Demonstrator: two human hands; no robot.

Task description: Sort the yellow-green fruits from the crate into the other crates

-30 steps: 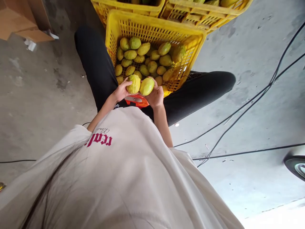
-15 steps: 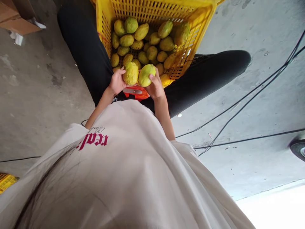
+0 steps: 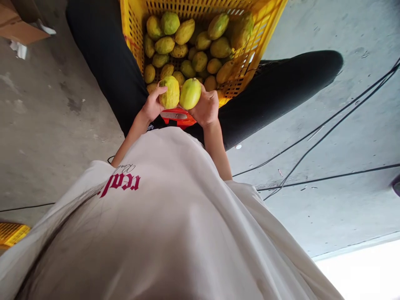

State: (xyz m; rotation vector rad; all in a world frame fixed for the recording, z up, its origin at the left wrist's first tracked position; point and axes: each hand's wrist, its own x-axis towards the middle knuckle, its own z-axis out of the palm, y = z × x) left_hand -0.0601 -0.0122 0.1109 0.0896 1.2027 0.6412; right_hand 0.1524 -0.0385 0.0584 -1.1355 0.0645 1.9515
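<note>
In the head view my left hand (image 3: 152, 105) is wrapped round a ridged yellow-green papaya (image 3: 170, 92), its thumb on the upper left side. Right beside it, a smoother, greener papaya (image 3: 190, 94) rests in my right hand (image 3: 206, 106). That thumb is off the fruit's face, and the fingers behind it are mostly hidden. Both fruits are held side by side at the near edge of a yellow plastic crate (image 3: 268, 29). Inside the crate lie several more green and yellow papayas (image 3: 199, 61).
The crate stands between my black-trousered legs (image 3: 300, 83). Something orange-red (image 3: 184, 121) sits below my hands. Black cables (image 3: 312, 146) cross the concrete floor at right. A cardboard box (image 3: 21, 27) is at upper left, and another yellow crate (image 3: 14, 234) at lower left.
My right thumb has come off the front of the greener papaya, which has turned and shifted slightly left and up. My left hand keeps its hold, with its fruit barely moved.
</note>
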